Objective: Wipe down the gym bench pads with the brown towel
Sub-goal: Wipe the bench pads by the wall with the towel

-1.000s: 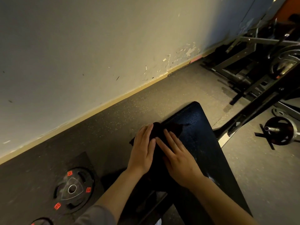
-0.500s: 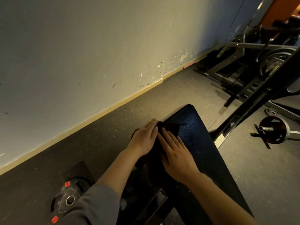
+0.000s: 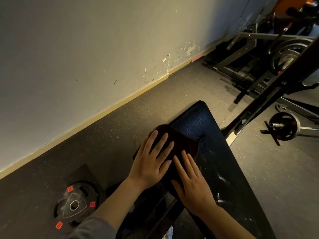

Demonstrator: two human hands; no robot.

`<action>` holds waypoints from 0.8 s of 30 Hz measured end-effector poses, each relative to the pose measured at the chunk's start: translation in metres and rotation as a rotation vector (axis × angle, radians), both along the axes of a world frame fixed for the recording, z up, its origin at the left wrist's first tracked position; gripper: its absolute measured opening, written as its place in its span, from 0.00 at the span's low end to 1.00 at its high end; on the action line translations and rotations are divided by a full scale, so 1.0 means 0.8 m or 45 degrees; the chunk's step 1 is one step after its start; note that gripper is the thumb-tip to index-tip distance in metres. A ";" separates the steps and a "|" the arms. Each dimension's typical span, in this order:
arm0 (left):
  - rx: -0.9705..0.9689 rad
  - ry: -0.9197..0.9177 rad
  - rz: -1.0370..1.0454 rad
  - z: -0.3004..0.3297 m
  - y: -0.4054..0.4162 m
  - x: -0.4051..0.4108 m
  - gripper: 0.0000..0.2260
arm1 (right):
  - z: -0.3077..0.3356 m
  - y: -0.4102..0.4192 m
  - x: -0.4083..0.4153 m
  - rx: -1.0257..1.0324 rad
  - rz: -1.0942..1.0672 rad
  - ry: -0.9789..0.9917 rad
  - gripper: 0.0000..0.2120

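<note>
1. A black bench pad [image 3: 224, 163] runs away from the camera; its surface is speckled, with pale smears.
2. A dark brown towel [image 3: 181, 140] lies flat on the pad's left side.
3. The dark rubber floor [image 3: 120, 121] carries a weight plate [image 3: 76, 204] with red labels, left of the bench.

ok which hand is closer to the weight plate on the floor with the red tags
Left. The left hand presses the towel at the bench pad's left edge, on the side where the plate lies. The right hand lies flat further right, across the pad.
</note>
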State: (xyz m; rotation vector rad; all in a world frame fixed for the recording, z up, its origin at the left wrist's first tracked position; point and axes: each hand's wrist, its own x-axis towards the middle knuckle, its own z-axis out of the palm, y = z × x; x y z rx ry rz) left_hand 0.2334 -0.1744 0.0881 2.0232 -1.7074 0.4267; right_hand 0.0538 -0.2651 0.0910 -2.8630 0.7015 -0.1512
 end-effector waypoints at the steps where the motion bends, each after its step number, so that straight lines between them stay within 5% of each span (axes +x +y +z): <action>1: 0.013 -0.045 -0.051 -0.004 0.008 0.003 0.26 | -0.002 0.001 -0.003 -0.016 0.017 0.003 0.35; 11: 0.460 -0.751 -0.563 0.045 -0.038 0.060 0.44 | -0.025 0.010 -0.001 -0.197 0.020 -0.006 0.38; 24: 0.327 -0.852 -0.558 0.042 -0.047 0.062 0.42 | -0.045 0.018 0.004 -0.173 0.021 -0.181 0.35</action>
